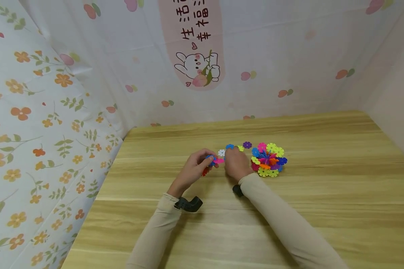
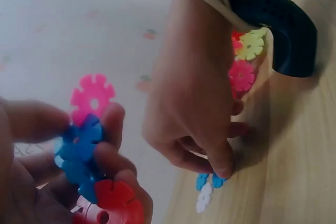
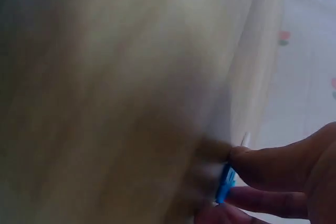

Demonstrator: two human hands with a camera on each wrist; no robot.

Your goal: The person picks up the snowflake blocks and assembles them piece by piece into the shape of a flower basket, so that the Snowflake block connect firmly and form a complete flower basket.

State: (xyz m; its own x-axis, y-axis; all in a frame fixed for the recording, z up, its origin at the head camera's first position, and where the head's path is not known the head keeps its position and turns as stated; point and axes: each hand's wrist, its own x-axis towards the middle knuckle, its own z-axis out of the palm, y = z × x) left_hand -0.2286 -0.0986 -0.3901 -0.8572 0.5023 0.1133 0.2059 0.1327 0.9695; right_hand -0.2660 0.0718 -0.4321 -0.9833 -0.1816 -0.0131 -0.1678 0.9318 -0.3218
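Observation:
My left hand grips a small cluster of plastic snowflake discs, raised over the table. In the left wrist view it has a pink disc on top, blue discs between thumb and fingers, and a red disc at the bottom. To its right, my right hand reaches down to the tabletop. Its thumb and fingers pinch a blue disc, partly covered by them. A white disc lies just beside those fingertips.
Loose discs lie beyond the right hand: a blue one, a yellow one and a purple one. Right of them stands a multicoloured built cluster. A patterned cloth hangs behind the wooden table.

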